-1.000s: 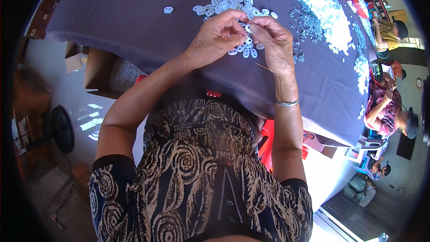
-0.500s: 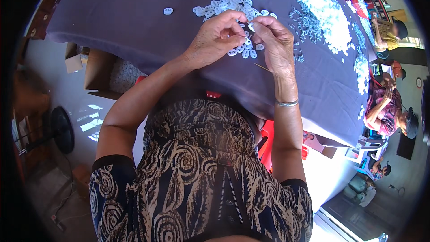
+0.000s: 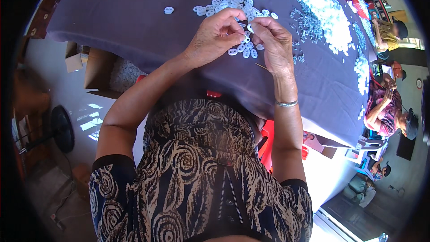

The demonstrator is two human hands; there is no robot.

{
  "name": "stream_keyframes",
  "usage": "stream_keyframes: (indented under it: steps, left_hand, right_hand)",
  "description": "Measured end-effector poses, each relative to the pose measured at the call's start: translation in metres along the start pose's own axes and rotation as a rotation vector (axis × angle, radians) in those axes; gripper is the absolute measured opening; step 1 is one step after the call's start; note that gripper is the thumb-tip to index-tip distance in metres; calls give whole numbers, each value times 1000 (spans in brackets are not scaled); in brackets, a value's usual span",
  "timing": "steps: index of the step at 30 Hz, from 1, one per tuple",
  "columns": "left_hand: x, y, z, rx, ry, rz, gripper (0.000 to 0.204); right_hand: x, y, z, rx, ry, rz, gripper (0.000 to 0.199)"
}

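Right grip (image 3: 275, 40), white piece (image 3: 250, 28) pinched at tip

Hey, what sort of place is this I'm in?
Probably a small workshop or shared room for handwork: a cloth-covered table bears many small white oval pieces and a scatter of tiny grey parts, a cardboard box of pale bits stands below, and other people are nearby.

Left hand (image 3: 218, 32) and right hand (image 3: 274, 42) closely face each other over the worktop (image 3: 130, 27). The left forearm (image 3: 163, 77) crosses the near edge slantwise, index finger arched above thumb; the right forearm (image 3: 286, 92) runs straight forward, thumb and forefinger pinched.
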State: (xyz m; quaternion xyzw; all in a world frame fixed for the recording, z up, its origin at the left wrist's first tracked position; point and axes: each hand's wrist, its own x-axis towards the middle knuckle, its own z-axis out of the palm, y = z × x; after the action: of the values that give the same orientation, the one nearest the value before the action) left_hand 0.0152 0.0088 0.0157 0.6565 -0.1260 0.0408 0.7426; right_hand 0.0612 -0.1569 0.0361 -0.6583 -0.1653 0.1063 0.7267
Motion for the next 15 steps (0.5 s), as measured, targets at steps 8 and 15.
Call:
stream_keyframes:
  steps: [8, 15]
  left_hand:
    - [0, 0, 0, 15, -3, 5, 32]
    - [0, 0, 0, 26, 3, 0, 33]
  right_hand:
    - [0, 1, -2, -35, -12, -14, 6]
    - [1, 2, -2, -43, -25, -13, 6]
